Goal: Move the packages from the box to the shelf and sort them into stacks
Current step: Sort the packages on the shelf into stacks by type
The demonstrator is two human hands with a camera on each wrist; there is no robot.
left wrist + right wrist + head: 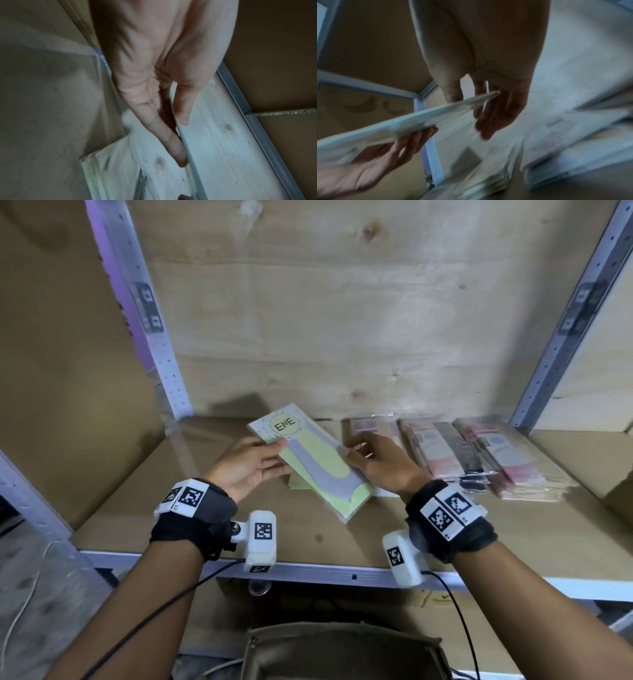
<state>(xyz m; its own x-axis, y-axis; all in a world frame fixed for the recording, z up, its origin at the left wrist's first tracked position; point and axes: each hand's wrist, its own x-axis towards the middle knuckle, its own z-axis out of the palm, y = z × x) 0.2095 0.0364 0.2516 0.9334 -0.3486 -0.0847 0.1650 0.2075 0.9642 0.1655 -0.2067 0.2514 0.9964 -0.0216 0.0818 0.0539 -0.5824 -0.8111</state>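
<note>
A flat green package (318, 463) with a round "ENE" label and a grey sock shape hangs tilted just above the shelf board (171, 508). My left hand (253, 463) pinches its left edge, thumb on top and fingers underneath. My right hand (376, 460) pinches the right edge with its fingertips. In the right wrist view the package (419, 119) runs edge-on between my right hand (496, 101) and the left hand (376, 162). The left wrist view shows my left hand (154, 88) with thumb and fingers closed on a thin edge. A sliver of a green stack (298, 482) shows under the held package.
Stacks of pink and black packages (479, 457) lie in a row on the right of the shelf. Metal uprights (161, 354) (565, 337) frame the bay and a plywood wall closes the back. A tan box (342, 652) stands below the shelf's front rail.
</note>
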